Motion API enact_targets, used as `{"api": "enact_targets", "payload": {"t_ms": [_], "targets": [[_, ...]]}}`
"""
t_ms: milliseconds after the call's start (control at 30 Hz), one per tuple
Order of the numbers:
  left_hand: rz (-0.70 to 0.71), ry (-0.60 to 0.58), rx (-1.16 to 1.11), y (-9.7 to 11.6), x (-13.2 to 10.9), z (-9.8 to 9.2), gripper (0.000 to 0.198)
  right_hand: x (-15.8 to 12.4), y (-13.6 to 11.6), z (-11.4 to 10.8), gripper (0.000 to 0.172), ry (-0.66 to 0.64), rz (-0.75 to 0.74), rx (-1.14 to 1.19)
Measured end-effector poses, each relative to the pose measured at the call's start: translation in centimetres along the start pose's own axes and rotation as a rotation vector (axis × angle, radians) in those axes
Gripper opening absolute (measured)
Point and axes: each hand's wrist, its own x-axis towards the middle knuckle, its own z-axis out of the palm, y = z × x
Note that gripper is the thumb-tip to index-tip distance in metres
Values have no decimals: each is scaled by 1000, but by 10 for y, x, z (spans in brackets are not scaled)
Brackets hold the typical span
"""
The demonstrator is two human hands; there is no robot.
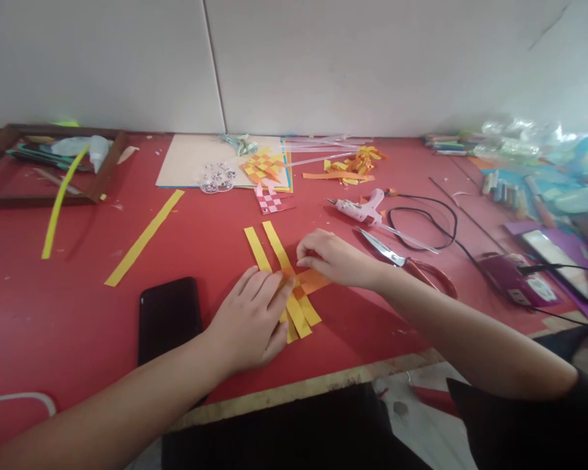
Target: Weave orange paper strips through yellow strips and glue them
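Several yellow paper strips (257, 248) lie slanted side by side on the red table, crossed by orange paper (314, 281). My left hand (252, 313) rests flat over the strips, fingers stretched out and pressing on them; it hides part of the crossing. Just above the orange paper is my right hand (330, 258), its fingers curled. A small gap shows between thumb and index finger, and nothing is visible in it. Scissors with red handles (382, 248) lie beyond my right wrist. A black phone (170, 316) lies left of my left hand.
A pink glue gun (360, 209) with a black cord lies behind the scissors. At the back are woven yellow-orange paper (263, 164), a pink checkered paper piece (269, 199) and orange-yellow scraps (362, 163). A loose yellow strip (144, 238) and a wooden frame (115, 163) are left.
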Motion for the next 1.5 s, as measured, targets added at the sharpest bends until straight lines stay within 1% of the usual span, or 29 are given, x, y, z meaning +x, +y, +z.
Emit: {"api": "enact_targets", "payload": {"t_ms": [67,167,267,367,467,533,600,633,700,767,800,833,933,967,1000,1033,1067,1100,1133,1167,1233,1267,1333,1400,1433,1500], "targets": [[8,-6,0,0,-1,0,54,1,3,-2,13,55,43,111],[27,-36,0,-2,-1,0,52,3,7,-3,8,183,72,356],[32,-48,6,-2,0,-1,52,8,9,-3,11,274,70,660],[47,-34,6,-3,0,-1,51,13,10,-8,17,358,94,1027],[66,-7,-1,-2,0,-2,47,18,11,-20,16,397,184,1338],[75,10,-7,-2,-1,-3,45,21,10,-30,14,426,278,1451],[82,31,-12,-2,-1,-3,43,22,8,-41,16,461,351,1493],[87,44,-15,-2,-1,-4,42,22,6,-46,17,469,364,1485],[90,68,-21,-2,-1,-4,41,20,3,-56,16,451,329,1398],[80,82,-23,-2,0,-5,40,14,1,-65,11,358,260,1201],[73,86,-20,-2,0,-5,39,11,0,-70,10,279,235,1045],[66,91,-15,-2,1,-5,39,9,-1,-74,11,190,218,839],[55,107,-2,-2,0,-5,38,1,2,-84,18,-18,183,34],[51,118,1,-2,0,-4,37,-1,4,-86,19,-92,171,-189],[45,129,4,-2,0,-4,35,-3,6,-88,19,-182,166,-343],[40,139,6,-3,-1,-4,34,-6,8,-90,19,-283,174,-430],[33,147,8,-3,-1,-4,33,-9,10,-91,21,-391,196,-471],[29,152,9,-3,-1,-4,32,-12,12,-92,27,-485,234,-503],[27,153,8,-3,-1,-4,31,-15,13,-92,32,-540,282,-545],[27,152,6,-4,-1,-5,31,-17,14,-91,28,-551,329,-606],[31,149,4,-4,0,-5,31,-21,16,-86,11,-498,386,-729],[33,150,4,-4,0,-5,30,-21,16,-83,13,-454,396,-776],[39,157,11,-3,1,-5,29,-20,15,-73,24,-321,377,-795],[45,170,21,-3,0,-5,28,-16,13,-60,31,-145,283,-681],[46,177,24,-3,0,-6,28,-14,12,-52,30,-57,199,-568],[54,198,27,-3,0,-6,27,-10,8,-34,25,47,-5,-298]]}}
